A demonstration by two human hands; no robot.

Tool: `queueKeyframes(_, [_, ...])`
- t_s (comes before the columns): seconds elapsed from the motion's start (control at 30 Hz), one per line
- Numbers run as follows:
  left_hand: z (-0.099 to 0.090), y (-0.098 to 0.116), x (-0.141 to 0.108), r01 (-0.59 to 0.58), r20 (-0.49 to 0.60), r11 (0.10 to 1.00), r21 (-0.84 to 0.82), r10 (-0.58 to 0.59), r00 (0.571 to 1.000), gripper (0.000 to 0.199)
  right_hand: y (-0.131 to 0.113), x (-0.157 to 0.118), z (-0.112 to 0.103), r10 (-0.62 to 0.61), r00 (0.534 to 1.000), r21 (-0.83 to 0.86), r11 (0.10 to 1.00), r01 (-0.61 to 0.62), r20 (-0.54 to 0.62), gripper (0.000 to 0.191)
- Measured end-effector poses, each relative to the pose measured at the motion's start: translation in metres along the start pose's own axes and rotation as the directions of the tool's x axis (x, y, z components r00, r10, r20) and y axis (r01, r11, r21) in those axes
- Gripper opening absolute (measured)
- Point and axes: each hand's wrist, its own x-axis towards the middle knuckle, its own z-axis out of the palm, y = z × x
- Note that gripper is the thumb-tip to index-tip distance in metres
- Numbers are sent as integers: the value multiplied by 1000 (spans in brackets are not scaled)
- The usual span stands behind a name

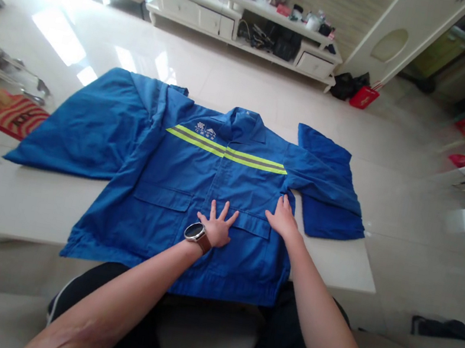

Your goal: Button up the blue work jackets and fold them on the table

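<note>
A blue jacket [187, 178] lies front up across the middle of the frame, spread on a white table [342, 265], its collar [245, 125] toward the top and its hem toward the bottom. A yellow-green and grey reflective band [257, 161] crosses its chest, with white lettering [206, 131] just above the band's left part. The left hand [217, 231], just below the centre of the frame, is unclenched, palm down with fingers spread on the jacket's front, beside the inner end of the right-hand pocket flap [251, 223]; a watch with a brown strap [198, 234] is on its wrist. The right hand [282, 216], a little to the right and higher, rests on the jacket's side edge at the flap's outer end, fingers extended and thumb apart, its grip released. Blue cloth [83, 124] spreads over the table at the left of the frame, and darker blue cloth [327, 221] lies under the sleeve at the right; whether either belongs to the same jacket, I cannot tell. A red striped bag [13, 114] stands at the left edge, and a white cabinet [181, 7] runs along the top.
</note>
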Motion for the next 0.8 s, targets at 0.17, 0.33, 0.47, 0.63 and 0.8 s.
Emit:
queueKeyframes(0.17, [10,-10,20,-28,-11,1000,15,28,1000,100,-34,-37,6,-31,979,17,999,28,204,104])
queueKeyframes(0.33, [2,1,22,1,-40,999,48,1,999,101,-53,-49,19,-43,911,-43,997,66,410,131])
queueKeyframes(0.47, [-7,10,22,-16,-87,999,46,20,996,96,-38,-32,17,-85,932,-56,992,112,352,131])
queueKeyframes(0.63, [-15,9,20,-121,-164,993,-8,118,979,82,-5,-14,8,-198,959,-1,979,202,202,116])
queueKeyframes(0.8, [-32,6,5,60,-316,990,-128,-99,944,77,-13,-30,-1,-278,959,-69,959,274,-48,88])
